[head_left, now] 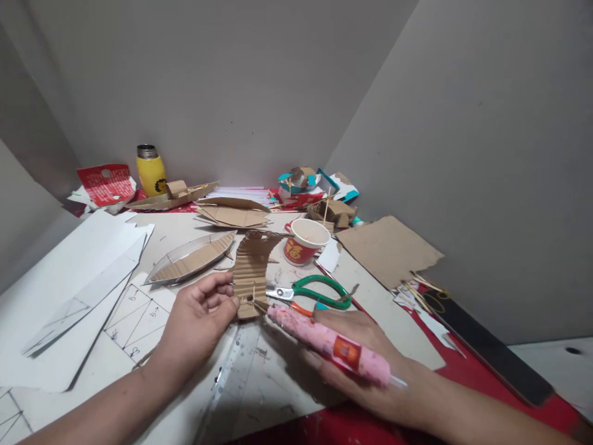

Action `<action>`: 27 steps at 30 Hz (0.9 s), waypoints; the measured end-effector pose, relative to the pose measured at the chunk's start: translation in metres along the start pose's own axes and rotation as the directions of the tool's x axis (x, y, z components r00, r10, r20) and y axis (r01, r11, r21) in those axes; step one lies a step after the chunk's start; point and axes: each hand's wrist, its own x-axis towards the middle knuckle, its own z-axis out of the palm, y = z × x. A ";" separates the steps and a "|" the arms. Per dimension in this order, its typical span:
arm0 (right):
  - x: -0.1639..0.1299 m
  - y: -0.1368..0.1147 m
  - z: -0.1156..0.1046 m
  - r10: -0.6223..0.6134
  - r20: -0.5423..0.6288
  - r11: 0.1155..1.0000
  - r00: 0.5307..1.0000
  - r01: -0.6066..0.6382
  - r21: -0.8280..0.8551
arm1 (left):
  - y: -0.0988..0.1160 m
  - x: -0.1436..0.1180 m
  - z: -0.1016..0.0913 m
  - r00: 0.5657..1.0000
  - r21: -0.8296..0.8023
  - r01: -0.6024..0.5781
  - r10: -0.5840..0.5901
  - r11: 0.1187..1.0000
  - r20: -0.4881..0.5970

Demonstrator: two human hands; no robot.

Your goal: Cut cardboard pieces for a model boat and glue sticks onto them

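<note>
My left hand [199, 316] pinches a curved strip of corrugated cardboard [254, 269] by its lower left edge, holding it upright. A small dark spot, perhaps a hole, shows near the strip's lower end. In my right hand [373, 339] is a pink glue gun [306, 330], with a clear glue stick poking out of its back. The gun's nozzle points at the lower part of the strip; whether it touches cannot be told. Behind the gun lie green-handled scissors [324, 290], partly hidden by the cardboard. A boat-shaped cardboard piece [192, 256] rests to the left.
A red and white cup [303, 241] holds a thin stick. Further back stand a yellow bottle [151, 173] and cardboard boats [234, 215]. White sheets [78, 272] cover the left side. A flat cardboard sheet [389, 250] and a black strip [491, 349] lie right.
</note>
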 end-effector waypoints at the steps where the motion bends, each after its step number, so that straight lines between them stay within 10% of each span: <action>1: 0.000 0.000 -0.002 0.006 -0.009 1.000 1.000 -0.006 0.009 | 0.000 0.000 0.000 1.000 0.005 -0.005 0.005 1.000 -0.009; 27: 0.001 0.003 -0.003 -0.009 -0.012 0.998 1.000 0.008 -0.070 | 0.006 -0.002 0.000 1.000 0.011 0.008 -0.008 1.000 -0.013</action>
